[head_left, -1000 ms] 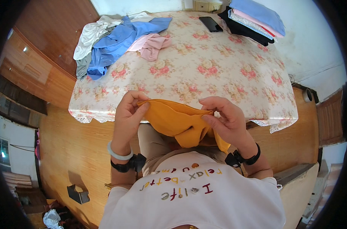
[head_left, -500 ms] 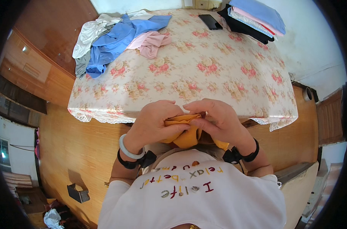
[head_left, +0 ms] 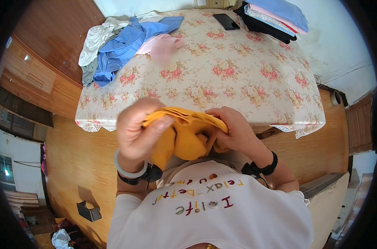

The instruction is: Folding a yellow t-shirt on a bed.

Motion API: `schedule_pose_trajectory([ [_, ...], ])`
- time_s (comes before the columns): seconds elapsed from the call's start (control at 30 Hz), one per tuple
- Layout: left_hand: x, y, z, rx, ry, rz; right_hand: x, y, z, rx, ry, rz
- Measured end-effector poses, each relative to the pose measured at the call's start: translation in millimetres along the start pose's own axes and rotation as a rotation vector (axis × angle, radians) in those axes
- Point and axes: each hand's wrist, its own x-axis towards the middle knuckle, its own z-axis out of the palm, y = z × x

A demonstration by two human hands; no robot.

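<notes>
A mustard-yellow garment point(head_left: 188, 143) is stretched between my hands just in front of the table's near edge; its exact kind does not show. My left hand point(head_left: 134, 130), smeared by motion, pinches one end of the bunched upper edge, thumb on the near side. At the other end, my right hand point(head_left: 237, 132) grips the same edge, with some of its fingers hidden inside the folds. The cloth hangs in loose folds from both hands toward my lap.
A flowered tablecloth point(head_left: 197, 89) covers the table. Rumpled blue point(head_left: 122, 50), white point(head_left: 95, 37) and pink clothes point(head_left: 161, 45) lie at its far left. A phone point(head_left: 226, 21) and a folded clothes stack point(head_left: 275, 20) sit far right. A small dark box point(head_left: 89, 211) stands on the floor.
My hands have moved apart, the left one shifting left and the right staying nearly in place. The yellow garment's edge is now spread wider between them.
</notes>
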Motion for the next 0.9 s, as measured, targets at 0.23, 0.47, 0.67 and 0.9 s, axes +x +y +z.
schedule_pose_trajectory([
  [0.23, 4.2, 7.4, -35.3, 0.069, 0.260, 0.053, -27.6, 10.7, -13.9, 0.121, -0.088, 0.291],
  [0.47, 21.4, 19.7, -60.0, -0.018, 0.302, 0.082, -34.9, 13.5, -47.0, 0.110, -0.087, 0.394],
  [0.67, 29.6, 23.8, -68.9, 0.041, 0.287, 0.124, -39.8, 19.2, -100.6, 0.120, 0.021, 0.404],
  [0.9, 25.7, 31.4, -65.8, 0.083, 0.230, 0.175, -44.2, -2.3, -175.4, 0.068, 0.145, 0.540],
])
